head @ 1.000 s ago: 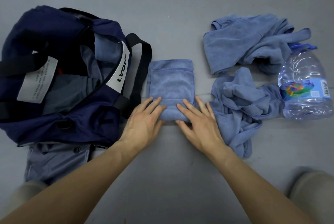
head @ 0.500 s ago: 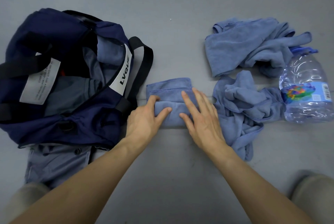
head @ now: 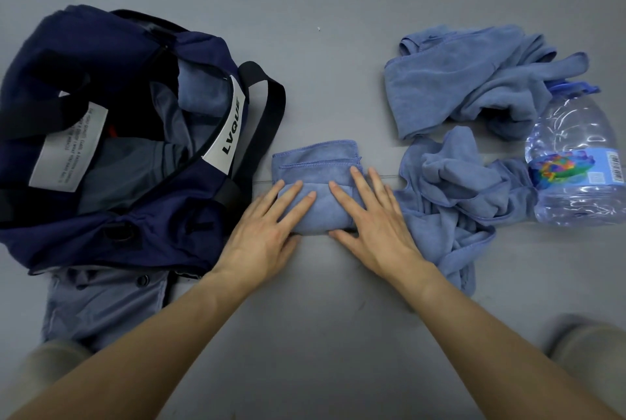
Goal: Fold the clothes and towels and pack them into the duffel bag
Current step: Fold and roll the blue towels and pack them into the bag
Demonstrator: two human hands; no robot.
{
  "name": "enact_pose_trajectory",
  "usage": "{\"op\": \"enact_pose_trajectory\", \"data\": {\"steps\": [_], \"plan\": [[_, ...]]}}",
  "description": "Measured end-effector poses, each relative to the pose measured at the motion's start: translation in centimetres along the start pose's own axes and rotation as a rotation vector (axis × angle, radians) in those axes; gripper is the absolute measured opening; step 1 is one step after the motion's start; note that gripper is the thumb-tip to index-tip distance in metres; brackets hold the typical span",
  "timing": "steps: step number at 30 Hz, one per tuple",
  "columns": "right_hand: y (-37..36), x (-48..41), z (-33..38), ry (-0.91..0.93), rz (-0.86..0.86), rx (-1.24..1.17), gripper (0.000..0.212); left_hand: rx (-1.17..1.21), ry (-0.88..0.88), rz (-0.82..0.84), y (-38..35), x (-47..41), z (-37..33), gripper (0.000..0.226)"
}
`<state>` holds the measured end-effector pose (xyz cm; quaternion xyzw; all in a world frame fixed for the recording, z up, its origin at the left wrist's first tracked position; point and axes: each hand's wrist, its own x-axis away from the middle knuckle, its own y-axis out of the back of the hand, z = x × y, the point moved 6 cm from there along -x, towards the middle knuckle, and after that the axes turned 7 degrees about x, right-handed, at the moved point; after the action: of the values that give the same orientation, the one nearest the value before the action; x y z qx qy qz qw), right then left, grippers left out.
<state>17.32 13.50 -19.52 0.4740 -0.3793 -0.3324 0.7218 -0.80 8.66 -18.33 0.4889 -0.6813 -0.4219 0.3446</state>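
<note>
A small folded blue towel lies on the grey floor in the middle. My left hand and my right hand press flat on its near half with straight fingers. The navy duffel bag lies open at the left, with grey and blue clothes inside. Two crumpled blue towels lie at the right: one far, one near.
A clear plastic water bottle lies on its side at the far right, touching the towels. A grey-blue garment sticks out from under the bag's near side. Black bag straps lie beside the folded towel.
The towel was folded in half toward me, so it is now shorter. Both hands moved up onto the folded part and flattened out.
</note>
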Motion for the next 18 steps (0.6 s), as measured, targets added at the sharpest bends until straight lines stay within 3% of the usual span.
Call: {"op": "enact_pose_trajectory", "data": {"steps": [6, 10, 14, 18], "plan": [[0.6, 0.6, 0.6, 0.044, -0.216, -0.054, 0.059, 0.136, 0.1, -0.022, 1.1, -1.2, 0.2, 0.061], [2.6, 0.1, 0.5, -0.043, -0.094, -0.227, 0.054, 0.292, 0.224, -0.001, 2.5, -1.3, 0.4, 0.052], [3.8, -1.1, 0.5, -0.109, 0.088, -0.224, 0.047, 0.46, 0.396, 0.004, 3.3, -1.6, 1.0, 0.049], [4.0, -2.2, 0.1, -0.198, 0.016, -0.185, 0.047, 0.54, 0.607, -0.052, 3.1, -2.3, 2.1, 0.041]]}}
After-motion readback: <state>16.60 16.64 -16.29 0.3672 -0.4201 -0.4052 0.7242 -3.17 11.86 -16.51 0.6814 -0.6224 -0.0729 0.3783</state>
